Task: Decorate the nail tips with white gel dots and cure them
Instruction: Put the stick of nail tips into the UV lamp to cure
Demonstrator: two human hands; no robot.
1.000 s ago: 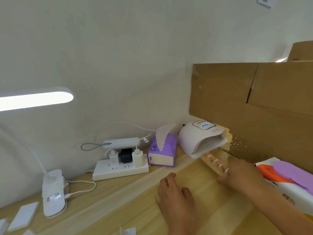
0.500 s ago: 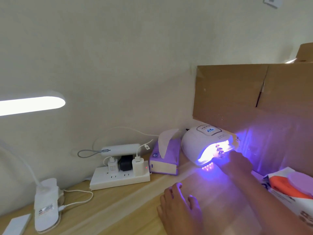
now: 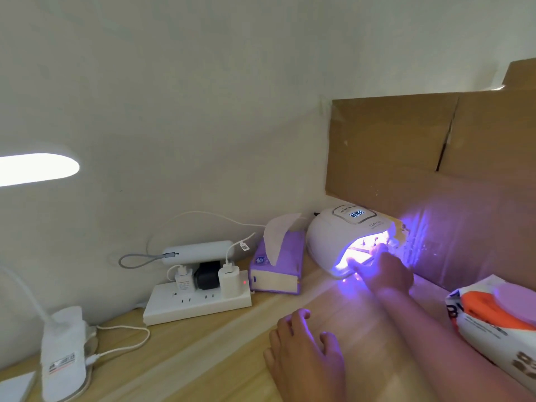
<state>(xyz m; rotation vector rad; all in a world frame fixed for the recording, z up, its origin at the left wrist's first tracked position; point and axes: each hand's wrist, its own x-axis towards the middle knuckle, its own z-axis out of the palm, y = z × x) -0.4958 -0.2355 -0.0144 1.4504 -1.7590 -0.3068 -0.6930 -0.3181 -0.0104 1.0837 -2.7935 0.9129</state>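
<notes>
Head view shows a white dome-shaped nail curing lamp at the back of the pale wooden worktop, close to a brown cardboard panel, with violet light spilling from its mouth. Inside that mouth stands a row of small nail tips on short pegs, seemingly carried on a flat pale strip that the glare largely washes out. The right hand is at the opening with its fingers reaching just inside, beside the strip; whether they pinch it or only touch it I cannot tell through the glow. The left hand lies on the worktop well short of the lamp, fingers loosely curled and holding nothing. A purple tissue box sits just left of the lamp, and a white wipes pack with an orange label lies to the right. The tips are probably featherlight, thin plastic, and any uncured gel dots would smear at a touch, so the sensible hold is the strip's near end or its edges, never the tips. The strip looks stiff enough to slide flat, while the lamp seems light and may skid on the smooth wood if nudged.
</notes>
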